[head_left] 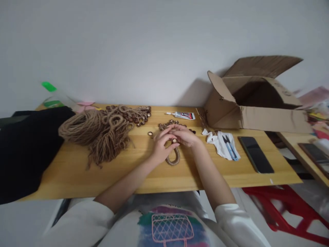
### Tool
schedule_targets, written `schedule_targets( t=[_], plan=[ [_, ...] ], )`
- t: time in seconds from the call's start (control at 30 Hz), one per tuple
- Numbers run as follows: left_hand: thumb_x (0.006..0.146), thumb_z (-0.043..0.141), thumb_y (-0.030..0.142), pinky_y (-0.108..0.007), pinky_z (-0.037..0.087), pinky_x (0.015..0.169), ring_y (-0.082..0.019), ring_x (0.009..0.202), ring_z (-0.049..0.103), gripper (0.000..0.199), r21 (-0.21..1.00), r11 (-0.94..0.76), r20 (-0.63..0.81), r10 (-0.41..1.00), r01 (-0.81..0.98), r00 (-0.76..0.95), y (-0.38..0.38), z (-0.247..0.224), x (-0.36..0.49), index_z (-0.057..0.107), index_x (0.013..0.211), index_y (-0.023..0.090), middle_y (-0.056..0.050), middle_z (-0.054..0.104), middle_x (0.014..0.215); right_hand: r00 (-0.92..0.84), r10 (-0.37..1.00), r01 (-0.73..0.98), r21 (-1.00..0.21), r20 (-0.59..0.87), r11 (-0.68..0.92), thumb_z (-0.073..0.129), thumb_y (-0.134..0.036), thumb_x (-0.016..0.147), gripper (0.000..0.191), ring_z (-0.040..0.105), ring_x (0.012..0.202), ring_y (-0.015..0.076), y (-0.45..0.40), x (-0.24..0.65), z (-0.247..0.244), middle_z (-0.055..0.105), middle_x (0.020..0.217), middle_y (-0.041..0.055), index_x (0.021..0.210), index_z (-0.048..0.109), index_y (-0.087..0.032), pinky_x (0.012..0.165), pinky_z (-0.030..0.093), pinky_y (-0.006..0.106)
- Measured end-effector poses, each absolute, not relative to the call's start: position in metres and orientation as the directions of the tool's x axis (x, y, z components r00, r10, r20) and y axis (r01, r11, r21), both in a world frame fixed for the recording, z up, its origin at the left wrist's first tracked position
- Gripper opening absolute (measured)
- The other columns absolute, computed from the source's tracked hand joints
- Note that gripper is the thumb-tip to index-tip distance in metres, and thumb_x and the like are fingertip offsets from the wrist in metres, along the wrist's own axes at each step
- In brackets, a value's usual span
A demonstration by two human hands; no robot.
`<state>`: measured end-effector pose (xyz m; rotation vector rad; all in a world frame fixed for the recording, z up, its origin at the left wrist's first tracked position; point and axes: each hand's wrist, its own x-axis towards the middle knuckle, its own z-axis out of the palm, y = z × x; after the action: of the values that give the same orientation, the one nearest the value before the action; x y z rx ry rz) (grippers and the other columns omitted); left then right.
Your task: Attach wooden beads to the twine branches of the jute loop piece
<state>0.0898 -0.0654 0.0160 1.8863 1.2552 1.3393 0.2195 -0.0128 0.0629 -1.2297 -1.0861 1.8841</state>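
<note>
Since the head feed is all I've got, everything here comes off that one view. Left hand (161, 148): thumb and index look pinched on a pale-centred bead (174, 140), right at the fingertips. Right hand (187, 136): fingers bent over toward the left ones, meeting them above the bead. Its thumb and whatever sits under the palm are hidden, so I can't tell if it grips anything.

Key geometry: the rope-wrapped loop (173, 163) lies on my side of both hands, between the wrists. Its long axis runs roughly fore-aft: bend toward me, legs going up under the fingers. Left hand is nearer; its thumb crosses right above the loop opening. Right hand sits farther out and to the right. Bead is at the far end of the loop, away from the bend.

Beaded cord (164, 127) shows just past the fingertips; can't see whether it joins the loop. Loose bead (150, 133) on the table (128, 178), left of the left hand. Glue tube (184, 115) lies beyond the hands. Snips (230, 148) on white tissue (220, 145), right of the right forearm. Twine bundle (81, 128) well off left.
</note>
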Motion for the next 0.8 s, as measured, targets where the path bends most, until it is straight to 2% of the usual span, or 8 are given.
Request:
schedule_targets(
  t=[0.2,0.3,0.4,0.5,0.6,0.7,0.8],
  plan=[
    [0.073,0.078,0.020,-0.052,0.041,0.107,-0.030,0.125,0.056,0.016,0.788,-0.438,0.418,0.897,0.432,0.146,-0.075,0.023,0.089,0.071,0.087,0.019,-0.015,0.062,0.129,-0.289,0.886,-0.142,-0.899,-0.363,-0.414,0.061,0.000,0.069,0.022,0.059,0.054,0.0061,-0.016,0.217,0.047,0.065,0.063,-0.0036,0.082,0.059,-0.017,0.050,0.047,0.014],
    [0.076,0.076,0.023,-0.050,0.041,0.108,-0.028,0.123,0.056,0.014,0.786,-0.451,0.411,0.892,0.423,0.189,-0.092,0.030,0.074,0.069,0.088,0.019,-0.013,0.065,0.125,-0.297,0.876,-0.157,-0.885,-0.381,-0.439,0.065,0.001,0.070,0.019,0.061,0.052,0.0070,-0.018,0.218,0.047,0.068,0.063,-0.0012,0.080,0.062,-0.015,0.052,0.051,0.016],
    [0.080,0.071,0.027,-0.045,0.048,0.100,-0.024,0.110,0.063,0.013,0.803,-0.417,0.381,0.908,0.425,0.172,-0.099,0.036,0.050,0.068,0.090,0.020,-0.011,0.069,0.113,-0.314,0.863,-0.166,-0.872,-0.396,-0.460,0.072,-0.004,0.070,0.012,0.061,0.050,0.0055,-0.017,0.222,0.050,0.069,0.063,0.0003,0.075,0.066,-0.013,0.053,0.052,0.015],
    [0.079,0.070,0.030,-0.041,0.051,0.094,-0.023,0.100,0.065,0.015,0.821,-0.357,0.343,0.932,0.445,0.115,-0.088,0.039,0.031,0.068,0.088,0.019,-0.008,0.071,0.099,-0.333,0.853,-0.160,-0.867,-0.402,-0.471,0.081,-0.012,0.064,0.014,0.061,0.049,0.0053,-0.017,0.229,0.052,0.068,0.060,0.0005,0.070,0.068,-0.012,0.050,0.052,0.014],
    [0.078,0.068,0.031,-0.035,0.054,0.083,-0.020,0.087,0.066,0.018,0.856,-0.265,0.264,0.962,0.444,0.065,-0.067,0.036,0.026,0.067,0.089,0.018,-0.007,0.069,0.091,-0.356,0.839,-0.138,-0.865,-0.412,-0.483,0.090,-0.022,0.052,0.027,0.061,0.049,0.0068,-0.018,0.238,0.051,0.068,0.059,0.0016,0.066,0.069,-0.011,0.051,0.053,0.017],
    [0.077,0.068,0.031,-0.034,0.054,0.082,-0.019,0.083,0.066,0.020,0.878,-0.187,0.166,0.982,0.440,0.086,-0.053,0.029,0.034,0.066,0.092,0.017,-0.006,0.070,0.091,-0.353,0.832,-0.115,-0.863,-0.428,-0.493,0.092,-0.028,0.042,0.037,0.062,0.050,0.0075,-0.021,0.248,0.051,0.069,0.060,0.0016,0.067,0.071,-0.011,0.053,0.054,0.018],
    [0.076,0.069,0.027,-0.035,0.053,0.085,-0.020,0.089,0.065,0.019,0.858,-0.205,0.141,0.976,0.472,0.167,-0.051,0.025,0.044,0.066,0.093,0.017,-0.007,0.071,0.097,-0.335,0.833,-0.095,-0.863,-0.441,-0.495,0.092,-0.031,0.041,0.039,0.061,0.051,0.0077,-0.024,0.256,0.054,0.069,0.061,0.0003,0.068,0.071,-0.012,0.053,0.052,0.019]
  ],
)
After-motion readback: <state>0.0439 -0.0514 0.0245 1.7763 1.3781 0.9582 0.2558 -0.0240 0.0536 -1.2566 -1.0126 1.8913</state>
